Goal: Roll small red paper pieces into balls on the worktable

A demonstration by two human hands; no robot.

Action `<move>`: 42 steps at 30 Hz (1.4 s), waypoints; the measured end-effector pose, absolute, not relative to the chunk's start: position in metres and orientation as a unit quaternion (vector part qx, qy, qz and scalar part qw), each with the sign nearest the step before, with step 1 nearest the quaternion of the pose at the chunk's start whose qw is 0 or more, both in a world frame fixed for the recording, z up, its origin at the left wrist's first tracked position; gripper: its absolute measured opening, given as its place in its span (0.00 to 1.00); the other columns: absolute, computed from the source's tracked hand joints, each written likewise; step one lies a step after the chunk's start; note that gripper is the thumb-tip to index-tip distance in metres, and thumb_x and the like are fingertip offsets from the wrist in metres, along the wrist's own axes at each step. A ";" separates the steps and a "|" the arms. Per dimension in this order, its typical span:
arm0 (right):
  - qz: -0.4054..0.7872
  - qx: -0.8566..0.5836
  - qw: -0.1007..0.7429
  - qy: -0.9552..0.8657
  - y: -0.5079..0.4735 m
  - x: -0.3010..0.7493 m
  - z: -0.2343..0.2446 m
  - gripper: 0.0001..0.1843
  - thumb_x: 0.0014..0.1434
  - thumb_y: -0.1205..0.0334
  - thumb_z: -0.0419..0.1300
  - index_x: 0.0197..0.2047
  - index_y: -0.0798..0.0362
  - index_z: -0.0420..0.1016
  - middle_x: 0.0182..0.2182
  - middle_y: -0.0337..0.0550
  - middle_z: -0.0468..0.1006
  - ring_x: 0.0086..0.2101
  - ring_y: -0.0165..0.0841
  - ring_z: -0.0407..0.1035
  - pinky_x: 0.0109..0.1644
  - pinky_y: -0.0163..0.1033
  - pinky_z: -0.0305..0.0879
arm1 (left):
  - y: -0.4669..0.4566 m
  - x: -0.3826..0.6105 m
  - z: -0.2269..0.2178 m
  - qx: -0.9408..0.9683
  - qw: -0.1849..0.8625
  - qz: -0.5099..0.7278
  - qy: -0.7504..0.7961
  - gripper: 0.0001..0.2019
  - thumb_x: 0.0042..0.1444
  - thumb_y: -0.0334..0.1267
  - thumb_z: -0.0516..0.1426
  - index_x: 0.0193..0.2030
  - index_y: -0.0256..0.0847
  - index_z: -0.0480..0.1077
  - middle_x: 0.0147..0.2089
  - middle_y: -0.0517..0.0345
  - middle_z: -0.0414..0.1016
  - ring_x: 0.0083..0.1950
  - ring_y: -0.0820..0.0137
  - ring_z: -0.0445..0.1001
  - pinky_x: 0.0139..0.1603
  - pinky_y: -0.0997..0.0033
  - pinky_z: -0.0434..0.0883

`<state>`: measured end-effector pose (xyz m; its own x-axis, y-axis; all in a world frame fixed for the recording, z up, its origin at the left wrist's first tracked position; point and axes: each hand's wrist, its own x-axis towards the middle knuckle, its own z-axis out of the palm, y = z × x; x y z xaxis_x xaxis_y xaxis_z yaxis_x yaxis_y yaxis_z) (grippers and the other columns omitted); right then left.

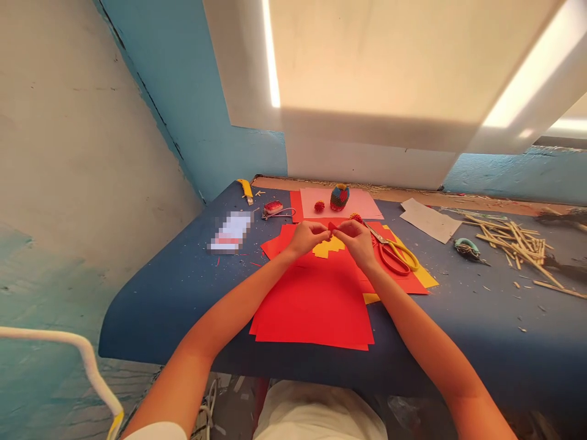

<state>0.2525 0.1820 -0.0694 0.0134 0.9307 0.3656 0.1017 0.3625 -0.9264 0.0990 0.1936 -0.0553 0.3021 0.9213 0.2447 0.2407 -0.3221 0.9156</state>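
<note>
Between my two hands is a small piece of red paper [333,226], pinched at the fingertips. My left hand [308,237] grips it from the left, and my right hand [356,241] from the right. Both sets of fingers are closed, and they partly hide its shape. Small yellow paper pieces [324,247] lie just below my fingers. Beneath them spreads a stack of red paper sheets [314,305]. Scissors [398,255] with red and yellow handles rest on more paper, right of my right hand.
A multicoloured, vase-like object [340,198] and a red ball [319,206] stand on pink paper [364,209] at the back. A yellow cutter [246,190] lies far left. Thin sticks [518,241], teal-handled pliers [468,249] and a pale sheet [430,220] occupy the right of the blue table [183,287].
</note>
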 end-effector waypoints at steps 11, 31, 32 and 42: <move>0.331 -0.418 0.444 -0.720 0.172 0.272 -0.051 0.15 0.51 0.54 0.61 0.41 0.51 0.74 0.32 0.44 0.79 0.34 0.36 0.73 0.34 0.39 0.68 | 0.191 0.093 -0.051 0.791 0.286 0.370 0.395 0.09 0.49 0.36 0.54 0.29 0.35 0.75 0.27 0.58 0.75 0.29 0.75 0.70 0.29 0.79 0.64; 0.050 -0.336 0.488 -0.804 0.176 0.274 -0.056 0.07 0.56 0.65 0.58 0.33 0.45 0.77 0.44 0.44 0.72 0.46 0.38 0.66 0.50 0.47 0.62 | 0.196 0.082 -0.049 0.634 0.628 0.288 0.349 0.18 0.48 0.50 0.60 0.35 0.35 0.74 0.35 0.50 0.76 0.33 0.73 0.73 0.34 0.74 0.69; 0.068 -0.345 0.491 -0.797 0.176 0.273 -0.055 0.07 0.56 0.64 0.57 0.35 0.46 0.76 0.44 0.45 0.72 0.45 0.38 0.67 0.49 0.47 0.63 | 0.196 0.082 -0.049 0.635 0.621 0.301 0.348 0.17 0.48 0.49 0.60 0.35 0.35 0.74 0.35 0.50 0.76 0.33 0.74 0.73 0.35 0.74 0.69; 0.368 -0.403 0.508 -0.666 0.178 0.266 -0.063 0.17 0.48 0.54 0.63 0.40 0.50 0.65 0.30 0.41 0.78 0.33 0.35 0.74 0.35 0.39 0.69 | 0.193 0.093 -0.052 0.702 0.451 0.392 0.388 0.11 0.50 0.41 0.55 0.30 0.33 0.72 0.30 0.53 0.74 0.32 0.72 0.73 0.30 0.76 0.69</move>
